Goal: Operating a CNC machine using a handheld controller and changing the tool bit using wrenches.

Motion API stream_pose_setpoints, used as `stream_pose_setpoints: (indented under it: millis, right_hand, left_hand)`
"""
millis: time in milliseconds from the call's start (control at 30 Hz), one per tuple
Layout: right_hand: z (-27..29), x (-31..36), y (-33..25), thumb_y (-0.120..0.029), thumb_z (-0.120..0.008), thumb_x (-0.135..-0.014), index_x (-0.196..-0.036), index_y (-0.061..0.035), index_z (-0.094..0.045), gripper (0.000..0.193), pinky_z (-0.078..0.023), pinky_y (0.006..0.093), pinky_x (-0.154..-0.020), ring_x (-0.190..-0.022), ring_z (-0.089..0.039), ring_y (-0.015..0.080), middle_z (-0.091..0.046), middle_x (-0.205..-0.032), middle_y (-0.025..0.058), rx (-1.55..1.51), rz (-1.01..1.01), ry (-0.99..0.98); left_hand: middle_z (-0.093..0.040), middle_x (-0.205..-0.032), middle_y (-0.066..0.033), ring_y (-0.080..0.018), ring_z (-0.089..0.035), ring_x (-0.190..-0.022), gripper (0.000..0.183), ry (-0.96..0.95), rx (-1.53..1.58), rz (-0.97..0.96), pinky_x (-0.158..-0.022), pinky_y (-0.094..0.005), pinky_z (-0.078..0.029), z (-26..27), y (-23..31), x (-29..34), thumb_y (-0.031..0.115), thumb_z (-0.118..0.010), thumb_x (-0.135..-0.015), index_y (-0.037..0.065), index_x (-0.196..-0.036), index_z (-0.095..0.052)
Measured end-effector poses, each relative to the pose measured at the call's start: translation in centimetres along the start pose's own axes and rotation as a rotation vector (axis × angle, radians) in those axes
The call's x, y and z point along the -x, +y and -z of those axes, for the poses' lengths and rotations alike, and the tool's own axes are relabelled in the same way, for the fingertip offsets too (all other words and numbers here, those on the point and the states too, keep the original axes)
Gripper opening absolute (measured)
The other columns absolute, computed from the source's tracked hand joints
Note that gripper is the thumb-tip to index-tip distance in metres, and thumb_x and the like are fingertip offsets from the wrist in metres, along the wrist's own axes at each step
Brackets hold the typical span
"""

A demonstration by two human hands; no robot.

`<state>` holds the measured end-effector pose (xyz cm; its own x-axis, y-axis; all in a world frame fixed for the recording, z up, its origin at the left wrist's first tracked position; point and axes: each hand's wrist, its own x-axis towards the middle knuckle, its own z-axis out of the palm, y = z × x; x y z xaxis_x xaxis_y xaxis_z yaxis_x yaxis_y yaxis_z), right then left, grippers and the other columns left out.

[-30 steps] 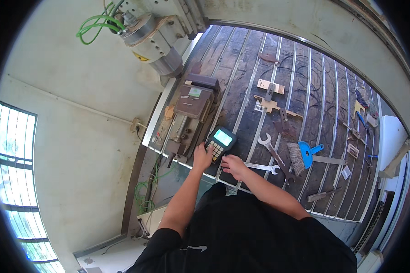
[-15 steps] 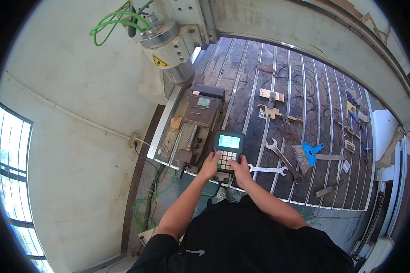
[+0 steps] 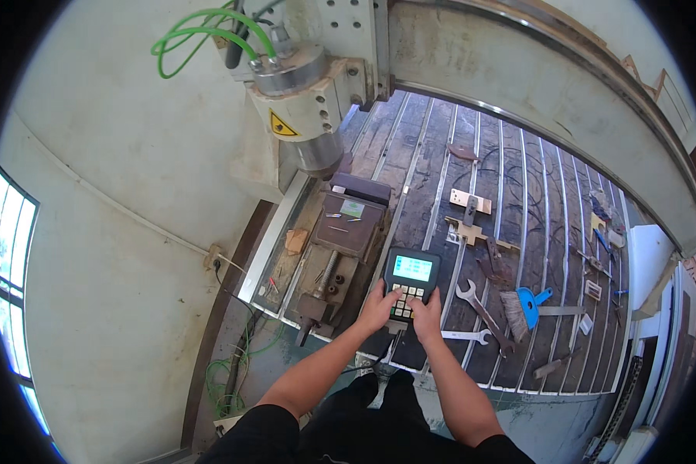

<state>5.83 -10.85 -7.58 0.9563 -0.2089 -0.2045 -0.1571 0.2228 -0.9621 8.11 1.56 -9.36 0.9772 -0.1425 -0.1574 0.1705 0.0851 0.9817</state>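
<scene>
Between both hands I hold a black handheld controller (image 3: 411, 284) with a lit screen and a pale keypad. My left hand (image 3: 378, 306) grips its left edge, the thumb lying over the keys. My right hand (image 3: 427, 312) wraps the right edge, and its thumb also rests on the keypad. Just beyond and to the left sits a machine vise (image 3: 353, 220) with small metal bits and a green card on top. Above the vise's far end hangs the machine's spindle (image 3: 305, 116), with green hoses and a yellow warning sticker.
On the slotted machine bed (image 3: 410, 197) lie two wrenches, one a dark wrench (image 3: 483, 315), and a blue-handled brush (image 3: 527, 305). Brass-coloured clamp plates (image 3: 469, 232) lie farther back. The gantry beam (image 3: 533, 69) spans above. Green cables (image 3: 228, 379) lie on the floor at left.
My view has shifted, so the spindle and bed appear lower. The controller, still in both hands, appears farther right and lower, and my left thumb has moved further over the keys.
</scene>
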Motion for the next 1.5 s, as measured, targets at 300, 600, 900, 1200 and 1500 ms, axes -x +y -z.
stream_pose_setpoints:
  millis: [300, 600, 900, 1200, 1500]
  right_hand:
    - [1.5, 0.0, 6.4, -0.001, -0.055, -0.070, -0.108, -0.0014, -0.042, 0.040, -0.040, 0.0278, -0.082, -0.090, -0.051, 0.0144, -0.053, -0.097, 0.0075, 0.024, -0.241, -0.125]
    - [2.3, -0.3, 6.1, 0.000, -0.053, -0.072, -0.113, -0.0006, -0.035, 0.045, -0.041, 0.0285, -0.082, -0.091, -0.051, 0.0143, -0.051, -0.100, 0.0084, 0.091, -0.164, -0.253]
    - [1.9, 0.1, 5.7, -0.004, -0.056, -0.073, -0.111, 0.0031, -0.034, 0.045, -0.041, 0.0299, -0.082, -0.091, -0.051, 0.0153, -0.051, -0.098, 0.0107, -0.011, -0.159, -0.273]
    - [1.2, 1.7, 5.6, -0.002, -0.056, -0.075, -0.112, 0.0005, -0.036, 0.042, -0.040, 0.0283, -0.083, -0.092, -0.052, 0.0139, -0.052, -0.100, 0.0088, -0.148, -0.151, -0.076]
    - [-0.1, 3.3, 7.1, -0.002, -0.054, -0.074, -0.116, -0.0025, -0.036, 0.046, -0.038, 0.0288, -0.086, -0.095, -0.049, 0.0147, -0.050, -0.104, 0.0079, -0.209, -0.176, 0.049]
  left_hand:
    - [-0.055, -0.102, -0.0104, -0.0157, -0.052, -0.093, 0.039, 0.178, 0.194, 0.294, -0.083, -0.0279, -0.040, 0.3, -3.9, 2.4, 0.018, -0.053, -0.082, -0.003, -0.113, -0.043]
    - [-0.054, -0.105, -0.0121, -0.0173, -0.051, -0.097, 0.041, 0.264, 0.052, 0.134, -0.087, -0.0302, -0.038, -0.7, -4.1, 3.1, 0.012, -0.054, -0.078, -0.004, -0.114, -0.042]
    - [-0.052, -0.108, -0.0130, -0.0182, -0.049, -0.100, 0.044, 0.247, 0.129, 0.091, -0.088, -0.0294, -0.037, 0.0, -4.6, 3.3, 0.015, -0.049, -0.081, -0.005, -0.118, -0.039]
    - [-0.056, -0.100, -0.0157, -0.0185, -0.054, -0.092, 0.040, 0.044, -0.025, 0.194, -0.082, -0.0305, -0.041, 0.9, -4.1, 2.6, 0.016, -0.051, -0.082, -0.007, -0.113, -0.040]
    - [-0.058, -0.099, -0.0199, -0.0240, -0.057, -0.093, 0.044, -0.037, -0.065, 0.200, -0.081, -0.0329, -0.043, 2.5, -4.2, 2.4, 0.020, -0.053, -0.083, -0.007, -0.114, -0.040]
